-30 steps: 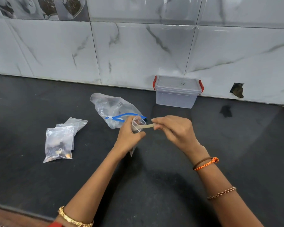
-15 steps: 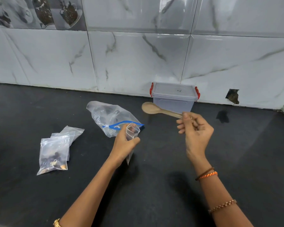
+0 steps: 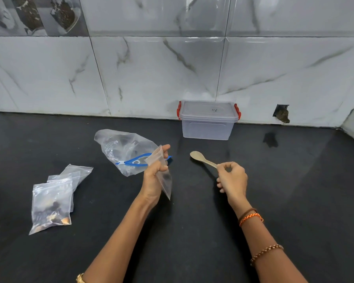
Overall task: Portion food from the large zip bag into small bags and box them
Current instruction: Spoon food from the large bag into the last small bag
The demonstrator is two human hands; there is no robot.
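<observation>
My left hand (image 3: 154, 176) grips a small clear bag (image 3: 164, 180) by its upper part, a little dark food showing inside. Just behind it lies the large zip bag (image 3: 123, 148) with a blue zipper, crumpled on the black counter (image 3: 294, 190). My right hand (image 3: 232, 177) holds a wooden spoon (image 3: 200, 158) by its handle, bowl pointing left and low over the counter. A filled small bag (image 3: 51, 205) lies at the left on top of other small bags (image 3: 76, 173). The clear box (image 3: 207, 121) with red clips stands lidded against the wall.
A marble-tiled wall (image 3: 172, 68) closes off the back of the counter. A dark hole (image 3: 282, 114) is in the wall right of the box, with a dark stain (image 3: 270, 139) on the counter below it.
My right hand drew the spoon out of the small bag, swung it up to the right, then lowered it towards the counter. My left hand tilted the small bag over.
</observation>
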